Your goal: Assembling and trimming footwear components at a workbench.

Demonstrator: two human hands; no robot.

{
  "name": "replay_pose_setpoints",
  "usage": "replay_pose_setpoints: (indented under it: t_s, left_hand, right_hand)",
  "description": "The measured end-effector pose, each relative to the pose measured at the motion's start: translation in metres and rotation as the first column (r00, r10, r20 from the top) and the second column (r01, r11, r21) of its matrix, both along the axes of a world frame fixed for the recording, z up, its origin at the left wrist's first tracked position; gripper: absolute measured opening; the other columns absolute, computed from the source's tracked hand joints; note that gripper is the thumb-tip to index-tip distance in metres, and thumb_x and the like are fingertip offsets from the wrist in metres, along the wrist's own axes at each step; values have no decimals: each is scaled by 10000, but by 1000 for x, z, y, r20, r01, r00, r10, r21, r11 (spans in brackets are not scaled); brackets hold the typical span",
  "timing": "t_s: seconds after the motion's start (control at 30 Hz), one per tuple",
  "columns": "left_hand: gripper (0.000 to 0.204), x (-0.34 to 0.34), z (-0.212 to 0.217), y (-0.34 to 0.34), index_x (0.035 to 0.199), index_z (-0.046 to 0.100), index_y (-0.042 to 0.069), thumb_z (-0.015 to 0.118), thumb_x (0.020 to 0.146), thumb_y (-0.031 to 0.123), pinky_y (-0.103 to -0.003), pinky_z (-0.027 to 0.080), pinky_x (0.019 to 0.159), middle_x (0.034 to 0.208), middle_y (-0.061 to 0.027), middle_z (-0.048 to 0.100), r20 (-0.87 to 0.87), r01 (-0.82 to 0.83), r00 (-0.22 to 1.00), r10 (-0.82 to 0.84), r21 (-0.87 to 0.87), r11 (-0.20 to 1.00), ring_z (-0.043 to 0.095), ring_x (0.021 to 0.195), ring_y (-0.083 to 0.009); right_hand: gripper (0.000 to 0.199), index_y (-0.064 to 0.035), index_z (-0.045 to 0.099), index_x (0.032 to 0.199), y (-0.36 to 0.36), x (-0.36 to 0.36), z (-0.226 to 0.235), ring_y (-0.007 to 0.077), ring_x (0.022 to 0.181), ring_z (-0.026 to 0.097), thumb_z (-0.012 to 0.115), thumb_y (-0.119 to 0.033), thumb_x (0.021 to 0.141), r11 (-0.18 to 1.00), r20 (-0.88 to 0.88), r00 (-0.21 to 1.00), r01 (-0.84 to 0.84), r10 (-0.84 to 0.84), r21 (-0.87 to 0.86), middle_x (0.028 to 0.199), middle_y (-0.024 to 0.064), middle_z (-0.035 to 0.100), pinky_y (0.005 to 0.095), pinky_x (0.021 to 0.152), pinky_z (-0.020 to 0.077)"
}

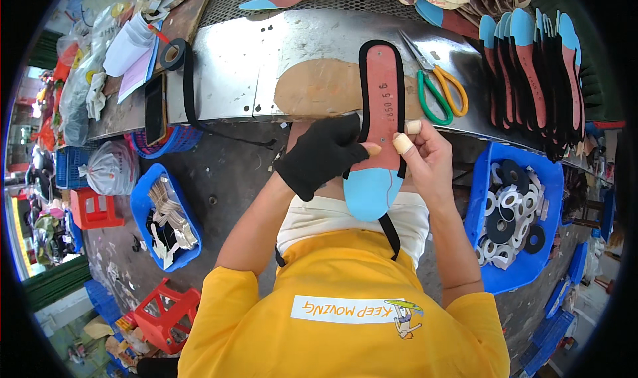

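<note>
An insole board (381,92), red-brown with a light blue end toward me, is held upright between my hands. Black edging tape (364,65) runs around its far end and along both sides, and a loose tail (391,237) of it hangs below the blue part. My left hand (325,153), in a black glove with the thumb tip bare, is closed on the board's left edge. My right hand (428,160) pinches the right edge, with beige wraps on its thumb and a finger. Scissors (435,85) with green and orange handles lie just beyond the right hand.
Edged insoles (530,72) stand in a row at right on the metal bench (226,65). A brown cardboard piece (312,89), phone (155,109) and black tape roll (174,54) lie there too. Blue bins of tape rolls (475,208) and strips (139,202) flank me, with red stools (166,315) nearby.
</note>
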State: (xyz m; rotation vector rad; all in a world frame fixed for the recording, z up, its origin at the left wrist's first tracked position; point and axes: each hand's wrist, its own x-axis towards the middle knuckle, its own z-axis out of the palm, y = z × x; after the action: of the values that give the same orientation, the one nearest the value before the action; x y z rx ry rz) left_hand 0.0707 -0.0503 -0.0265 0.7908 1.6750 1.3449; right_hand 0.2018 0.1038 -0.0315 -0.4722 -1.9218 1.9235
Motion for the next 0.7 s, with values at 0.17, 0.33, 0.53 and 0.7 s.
replay_pose_setpoints:
  t_s: [0.17, 0.33, 0.53, 0.7]
  left_hand:
    - [253, 3, 3, 2, 1078, 649, 41, 646, 895, 216, -250, 440, 526, 734, -36, 625, 49, -9, 999, 7, 56, 998, 531, 568, -74]
    - [290, 18, -13, 9, 1118, 617, 46, 629, 904, 241, -292, 456, 561, 803, -85, 656, -109, -43, 993, 51, 76, 996, 568, 596, -123]
    - [254, 23, -4, 5, 1114, 623, 61, 601, 912, 213, -346, 469, 629, 813, -118, 665, -286, 100, 955, -79, 60, 993, 611, 656, -255]
    - [266, 26, -11, 5, 1117, 617, 62, 629, 893, 205, -361, 474, 641, 842, -135, 667, -404, 84, 914, -36, 102, 991, 623, 698, -297]
  right_hand:
    - [108, 1, 562, 905, -10, 9, -2, 6, 655, 507, 618, -90, 918, 1000, 68, 998, 18, -18, 2, 734, -33, 590, 179, 563, 396]
    - [323, 23, 506, 683, -1, 7, 3, 78, 498, 423, 624, -166, 916, 789, -6, 994, 88, -107, 609, 540, 43, 465, 288, 461, 326]
    - [340, 25, 612, 867, 33, -35, 35, 148, 587, 551, 676, -308, 861, 992, 135, 984, 114, -120, 51, 638, 57, 547, 302, 557, 440]
    - [631, -25, 591, 1215, 10, -33, 54, 115, 898, 585, 817, -212, 656, 760, -39, 999, 55, -38, 648, 1012, 25, 651, 238, 814, 457]
